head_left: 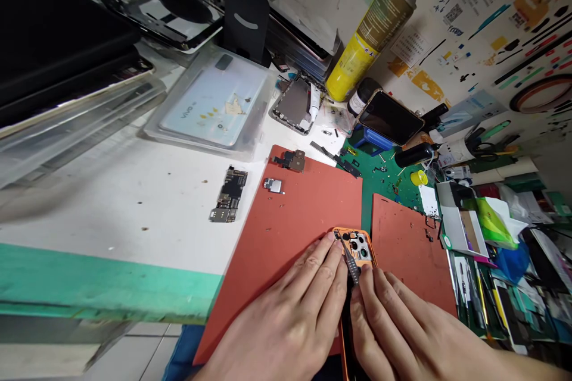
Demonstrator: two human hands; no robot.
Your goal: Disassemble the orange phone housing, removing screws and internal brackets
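Orange phone housing [357, 245], lying flat on a red silicone repair mat [286, 232] toward the mat's lower right, camera cut-outs uppermost and its lower part hidden under both hands. Left hand [286, 309] spread across the near side, its fingers [333, 244] straight and pressed on the housing's corner, no pinch showing. Right hand [402, 327] just beside it, its fingers [367, 277] curled close against the dark knurled handle of a precision screwdriver [352, 268], apparently holding it, tip down at that corner. Probably a light, stiff shell, though likely slippery along its smooth edges and fragile around the thin camera openings. Safest hold: along the side rails, well away from those openings. Farther off, a small metal shield [272, 186] on the mat and a bare logic board [229, 195] on the white worktop [111, 202].
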